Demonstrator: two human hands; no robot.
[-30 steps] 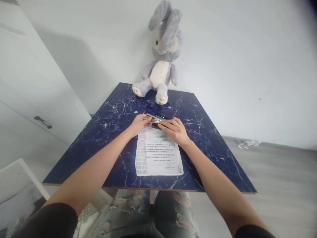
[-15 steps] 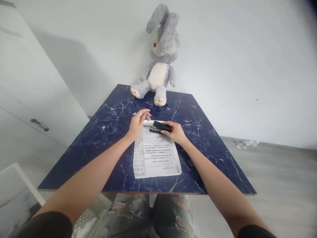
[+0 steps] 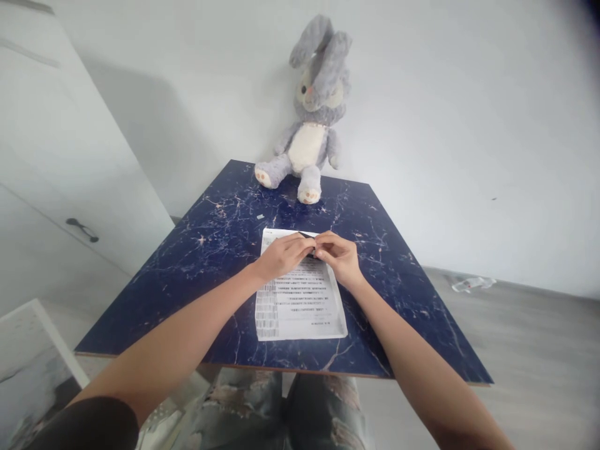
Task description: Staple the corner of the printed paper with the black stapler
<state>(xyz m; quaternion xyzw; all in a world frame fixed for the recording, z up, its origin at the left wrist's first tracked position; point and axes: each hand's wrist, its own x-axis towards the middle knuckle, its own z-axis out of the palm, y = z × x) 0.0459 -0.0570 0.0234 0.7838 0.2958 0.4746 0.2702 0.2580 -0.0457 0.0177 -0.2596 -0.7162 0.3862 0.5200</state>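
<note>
Stapler (image 3: pixel 305 235) parts are showing as small dark patches between the two hands, over the upper part of the printed paper (image 3: pixel 302 312) on the blue counter (image 3: pixel 210 262). Half a second ago the left hand (image 3: pixel 280 257) was hovering clear of the stapler's end; now it is reaching across, its fingertips meeting those of the right hand (image 3: pixel 344 255). That is leaving both hands busy at one spot, and, judging by this, the handling is becoming two-handed. The right hand is curling around the stapler, holding it. The left hand's fingers are bunching narrowly against it, but whether they are gripping anything I cannot tell. The fingers are hiding most of the stapler, so whether it is standing open is also unclear.
</note>
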